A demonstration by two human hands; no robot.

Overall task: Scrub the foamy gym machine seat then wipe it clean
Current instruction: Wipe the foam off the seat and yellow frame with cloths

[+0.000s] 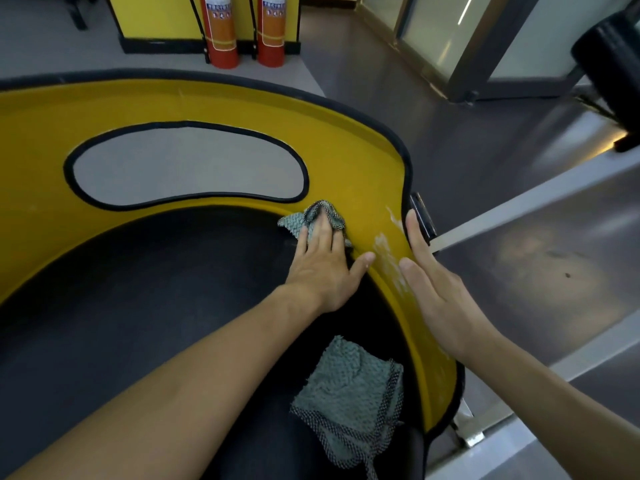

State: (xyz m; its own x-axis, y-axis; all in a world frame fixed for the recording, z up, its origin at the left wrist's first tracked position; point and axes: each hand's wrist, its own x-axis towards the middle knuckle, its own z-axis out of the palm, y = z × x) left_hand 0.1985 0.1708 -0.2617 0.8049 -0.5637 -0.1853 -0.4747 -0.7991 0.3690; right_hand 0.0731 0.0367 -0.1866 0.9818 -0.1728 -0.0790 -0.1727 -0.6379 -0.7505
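Note:
A black padded seat (145,306) lies inside a curved yellow shell (214,105) with a black rim. White foam streaks (388,252) run down the shell's right side. My left hand (325,268) presses a grey-green cloth (313,218) with flat fingers against the seam between seat and shell. Just right of the foam, my right hand (433,289) rests with straight fingers on the shell's rim, holding nothing. A second grey-green cloth (349,393) with a dark woven border lies crumpled on the seat near me.
An oval cut-out (187,164) in the shell shows grey floor. Two red fire extinguishers (221,32) stand by a yellow panel at the back. A metal bracket (422,216) sticks out beside the rim. A black roller pad (609,60) hangs at the upper right.

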